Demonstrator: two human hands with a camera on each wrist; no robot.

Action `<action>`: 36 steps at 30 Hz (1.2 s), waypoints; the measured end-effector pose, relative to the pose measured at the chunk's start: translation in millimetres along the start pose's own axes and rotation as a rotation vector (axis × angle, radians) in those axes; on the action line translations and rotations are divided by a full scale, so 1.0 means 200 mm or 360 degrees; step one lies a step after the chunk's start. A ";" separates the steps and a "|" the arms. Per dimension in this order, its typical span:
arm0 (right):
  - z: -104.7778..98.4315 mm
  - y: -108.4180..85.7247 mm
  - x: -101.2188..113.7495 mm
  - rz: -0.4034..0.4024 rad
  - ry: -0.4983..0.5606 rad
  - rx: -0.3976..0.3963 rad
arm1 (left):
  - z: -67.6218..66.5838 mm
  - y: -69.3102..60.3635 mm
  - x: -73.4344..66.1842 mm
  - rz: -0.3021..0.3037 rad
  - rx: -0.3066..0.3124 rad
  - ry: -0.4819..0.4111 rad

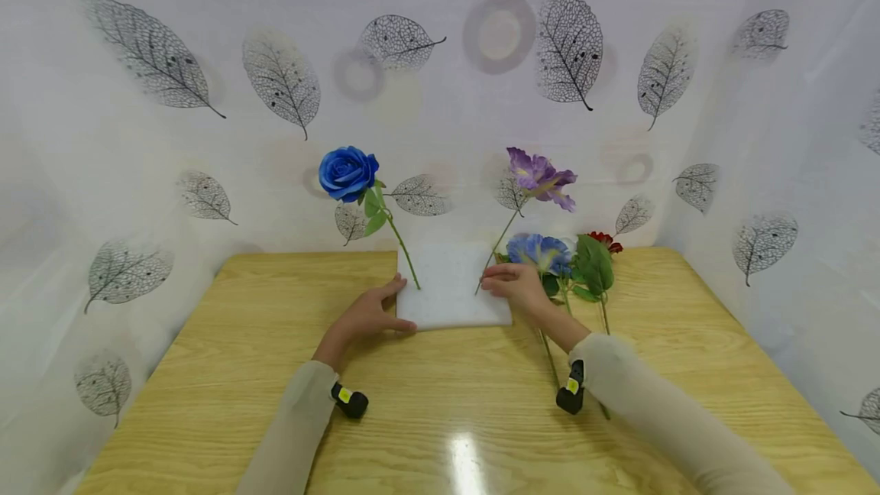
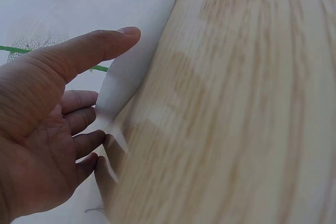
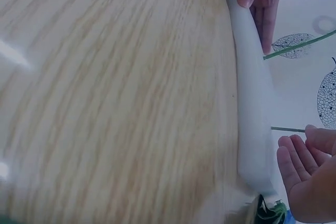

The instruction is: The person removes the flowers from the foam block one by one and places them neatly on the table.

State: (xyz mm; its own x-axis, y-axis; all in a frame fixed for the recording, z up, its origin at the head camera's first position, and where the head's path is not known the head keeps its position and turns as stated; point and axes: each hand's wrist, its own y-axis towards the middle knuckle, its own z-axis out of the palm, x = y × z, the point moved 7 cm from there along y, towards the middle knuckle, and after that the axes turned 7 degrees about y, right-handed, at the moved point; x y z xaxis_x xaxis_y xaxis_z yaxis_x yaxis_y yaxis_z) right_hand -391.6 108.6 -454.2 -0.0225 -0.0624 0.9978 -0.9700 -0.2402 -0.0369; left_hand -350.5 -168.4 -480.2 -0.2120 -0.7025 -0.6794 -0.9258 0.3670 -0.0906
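A white foam block (image 1: 454,310) lies on the table with two artificial flowers standing in it. The blue rose (image 1: 348,173) leans left on its green stem; the purple iris (image 1: 541,178) leans right. My right hand (image 1: 514,286) pinches the iris stem (image 3: 287,129) between thumb and fingertips, low down near the foam. My left hand (image 1: 370,316) rests against the block's left end, its thumb (image 2: 100,48) lying along the front edge and its fingertips (image 2: 90,142) touching the side. Where the stem tips enter the foam, the depth is hidden.
Right of the block lie a blue flower (image 1: 539,252) and a red flower (image 1: 605,241) with large green leaves (image 1: 594,263), partly behind my right hand and forearm. Their stems run toward me on the wooden table (image 1: 426,411). A leaf-patterned curtain (image 1: 440,113) hangs behind.
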 end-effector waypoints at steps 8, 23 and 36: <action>0.03 0.00 -0.03 0.0020 0.0065 -0.0044 | 0.00 0.00 0.00 -0.0004 -0.0007 -0.0008; 0.06 0.01 -0.02 -0.0022 0.0088 -0.0108 | 0.00 0.00 0.00 0.0016 -0.0012 0.0001; 0.07 0.01 0.00 -0.0019 0.0021 -0.0096 | 0.00 0.01 0.01 0.0022 -0.0006 0.0005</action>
State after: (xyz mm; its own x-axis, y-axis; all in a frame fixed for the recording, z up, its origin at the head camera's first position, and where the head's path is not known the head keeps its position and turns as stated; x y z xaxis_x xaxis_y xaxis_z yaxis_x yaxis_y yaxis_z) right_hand -390.8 94.9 -455.0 -0.0135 -0.0469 0.9988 -0.9830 -0.1821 -0.0218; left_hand -352.3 -168.7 -482.1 -0.2259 -0.6994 -0.6780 -0.9239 0.3746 -0.0785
